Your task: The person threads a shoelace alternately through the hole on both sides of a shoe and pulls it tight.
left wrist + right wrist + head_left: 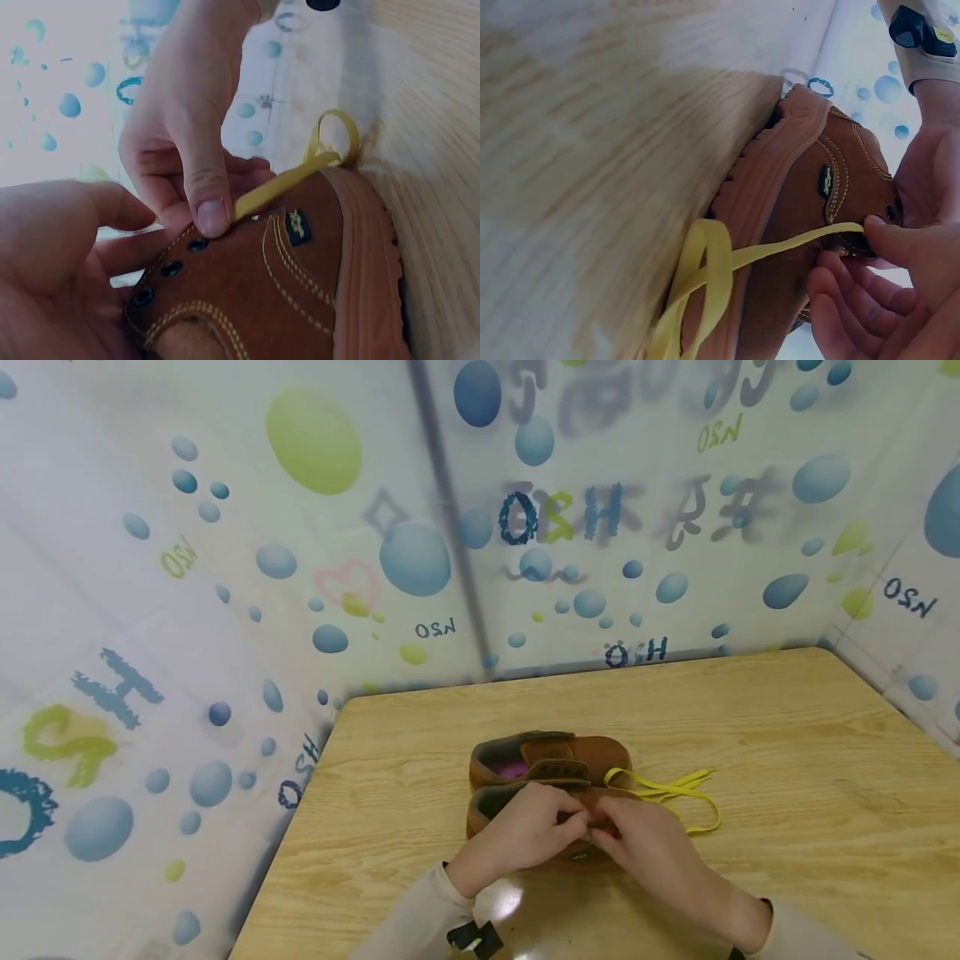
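A brown shoe (262, 277) with a pinkish rubber sole and dark metal eyelets lies on the table under both hands. A yellow shoelace (787, 244) runs from its eyelet flap over the toe. My right hand (648, 843) pinches the lace against the flap, thumb on top, close to an eyelet in the left wrist view. My left hand (525, 831) holds the flap's edge, with some fingers hidden behind the leather. Beyond them stands a second brown shoe (607, 756), touching the first side by side, its flaps unlaced.
Loose loops of the lace (678, 789) lie on the wooden table (405, 752) past the toes. White curtain-like walls (225, 635) with blue and green bubble prints surround the table's left, back and right edges.
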A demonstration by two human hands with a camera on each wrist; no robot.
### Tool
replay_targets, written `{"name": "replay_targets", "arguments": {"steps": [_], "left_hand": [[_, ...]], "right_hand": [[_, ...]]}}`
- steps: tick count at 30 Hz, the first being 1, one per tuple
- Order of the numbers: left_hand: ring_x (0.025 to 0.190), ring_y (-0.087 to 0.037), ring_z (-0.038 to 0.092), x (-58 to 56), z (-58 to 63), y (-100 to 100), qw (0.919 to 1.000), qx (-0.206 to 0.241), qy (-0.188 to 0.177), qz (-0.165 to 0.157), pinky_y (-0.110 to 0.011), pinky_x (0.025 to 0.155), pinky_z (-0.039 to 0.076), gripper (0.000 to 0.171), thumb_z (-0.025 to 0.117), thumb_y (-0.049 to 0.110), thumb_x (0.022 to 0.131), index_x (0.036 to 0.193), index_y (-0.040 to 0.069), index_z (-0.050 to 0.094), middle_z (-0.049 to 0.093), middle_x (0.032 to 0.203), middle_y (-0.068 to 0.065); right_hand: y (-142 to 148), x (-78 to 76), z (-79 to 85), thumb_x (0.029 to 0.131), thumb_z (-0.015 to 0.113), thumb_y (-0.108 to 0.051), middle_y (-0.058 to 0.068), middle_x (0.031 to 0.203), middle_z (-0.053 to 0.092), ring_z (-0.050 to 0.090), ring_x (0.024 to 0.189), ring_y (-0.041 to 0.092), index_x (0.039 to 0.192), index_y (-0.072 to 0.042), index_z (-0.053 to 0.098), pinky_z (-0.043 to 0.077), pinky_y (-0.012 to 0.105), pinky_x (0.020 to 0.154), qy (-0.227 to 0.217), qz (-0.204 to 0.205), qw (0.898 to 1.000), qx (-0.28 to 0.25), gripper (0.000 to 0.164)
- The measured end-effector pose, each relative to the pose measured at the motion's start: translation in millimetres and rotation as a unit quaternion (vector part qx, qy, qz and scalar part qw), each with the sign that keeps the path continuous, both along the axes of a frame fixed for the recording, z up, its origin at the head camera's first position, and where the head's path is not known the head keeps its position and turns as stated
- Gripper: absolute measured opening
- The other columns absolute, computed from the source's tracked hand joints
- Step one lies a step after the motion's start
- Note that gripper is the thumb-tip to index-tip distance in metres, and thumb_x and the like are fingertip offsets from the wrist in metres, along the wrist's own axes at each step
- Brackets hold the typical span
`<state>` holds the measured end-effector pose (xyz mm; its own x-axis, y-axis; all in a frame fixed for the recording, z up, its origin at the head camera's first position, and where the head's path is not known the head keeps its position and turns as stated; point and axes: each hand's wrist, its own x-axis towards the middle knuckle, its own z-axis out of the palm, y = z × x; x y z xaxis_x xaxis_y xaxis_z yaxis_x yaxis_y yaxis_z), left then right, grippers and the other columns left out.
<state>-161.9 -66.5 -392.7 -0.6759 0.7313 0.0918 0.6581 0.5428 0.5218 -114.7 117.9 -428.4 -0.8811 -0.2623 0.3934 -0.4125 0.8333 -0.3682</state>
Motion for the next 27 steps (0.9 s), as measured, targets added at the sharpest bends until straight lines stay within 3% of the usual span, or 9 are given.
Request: {"name": "replay_targets", "arguments": {"steps": [6,8,10,12,14,15,17,22,27], "left_hand": [[0.038,0.005,0.028,1.7,-2.6,5.0,0.9970,0.031,-0.045,0.054,-0.012,0.042,0.025,0.020,0.060,0.018,0.096,0.089,0.016,0.079,0.061,0.058,0.010],[0.036,0.004,0.028,2.5,-3.6,7.1,0.9951,0.038,-0.054,0.074,-0.012,0.041,0.025,0.018,0.063,0.018,0.095,0.091,0.015,0.080,0.067,0.062,0.008],[0.036,0.004,0.027,3.3,-4.1,9.1,0.9938,0.042,-0.055,0.087,-0.012,0.040,0.024,0.016,0.065,0.019,0.094,0.091,0.014,0.081,0.071,0.065,0.007],[0.036,0.005,0.027,4.0,-4.0,10.6,0.9931,0.045,-0.053,0.095,-0.012,0.040,0.025,0.014,0.068,0.019,0.092,0.091,0.014,0.081,0.074,0.070,0.006],[0.036,0.004,0.026,4.2,-3.7,11.7,0.9929,0.045,-0.047,0.099,-0.012,0.040,0.025,0.012,0.069,0.019,0.091,0.090,0.015,0.081,0.075,0.072,0.006],[0.036,0.004,0.026,4.0,-3.7,12.2,0.9928,0.046,-0.046,0.101,-0.013,0.040,0.025,0.011,0.070,0.019,0.091,0.090,0.015,0.081,0.076,0.074,0.006],[0.041,0.006,0.033,3.2,-3.7,12.7,0.9923,0.051,-0.048,0.102,-0.012,0.043,0.030,0.008,0.072,0.019,0.089,0.090,0.016,0.080,0.077,0.078,0.007],[0.062,0.009,0.055,0.5,-4.2,15.0,0.9896,0.057,-0.078,0.106,-0.012,0.059,0.046,0.007,0.076,0.018,0.086,0.092,0.015,0.076,0.075,0.082,0.006],[0.056,0.007,0.052,0.6,-4.4,17.1,0.9873,0.049,-0.079,0.129,-0.014,0.054,0.044,0.003,0.076,0.020,0.085,0.084,0.017,0.077,0.074,0.077,0.008]], "right_hand": [[1.0,-1.3,-2.1,0.078,0.083,-0.027,-0.015,0.068,0.060,0.041,0.056,-0.009,0.081,-0.024,0.066,0.035,0.014,0.051,0.003,0.004,1.000,-0.005,0.018],[3.3,-3.4,-2.9,0.079,0.082,-0.030,-0.016,0.068,0.061,0.044,0.058,-0.010,0.081,-0.025,0.067,0.037,0.014,0.052,-0.021,0.014,0.999,-0.023,0.016],[7.5,-6.5,-3.2,0.083,0.079,-0.033,-0.016,0.072,0.064,0.049,0.062,-0.009,0.083,-0.025,0.069,0.041,0.015,0.056,-0.074,0.040,0.994,-0.065,0.013],[13.2,-9.7,-2.7,0.087,0.075,-0.033,-0.012,0.078,0.067,0.055,0.068,-0.008,0.088,-0.023,0.070,0.046,0.017,0.060,-0.147,0.071,0.978,-0.128,0.011],[18.5,-12.5,-2.2,0.089,0.073,-0.030,-0.008,0.084,0.069,0.059,0.072,-0.005,0.092,-0.020,0.071,0.049,0.019,0.064,-0.207,0.099,0.956,-0.184,0.011],[20.5,-13.5,-2.2,0.090,0.072,-0.028,-0.005,0.086,0.070,0.060,0.074,-0.003,0.093,-0.018,0.072,0.050,0.020,0.064,-0.226,0.110,0.946,-0.205,0.011],[22.6,-14.5,-2.8,0.090,0.072,-0.023,-0.003,0.086,0.070,0.061,0.074,-0.002,0.093,-0.015,0.071,0.051,0.021,0.064,-0.238,0.125,0.937,-0.223,0.009],[20.4,-14.1,-7.1,0.087,0.074,-0.019,-0.006,0.078,0.068,0.058,0.068,-0.005,0.085,-0.016,0.070,0.050,0.020,0.061,-0.201,0.119,0.949,-0.212,0.006],[18.6,-13.4,-8.3,0.085,0.076,-0.021,-0.011,0.074,0.065,0.053,0.066,-0.006,0.080,-0.019,0.068,0.047,0.020,0.061,-0.180,0.101,0.959,-0.192,0.010]]}}
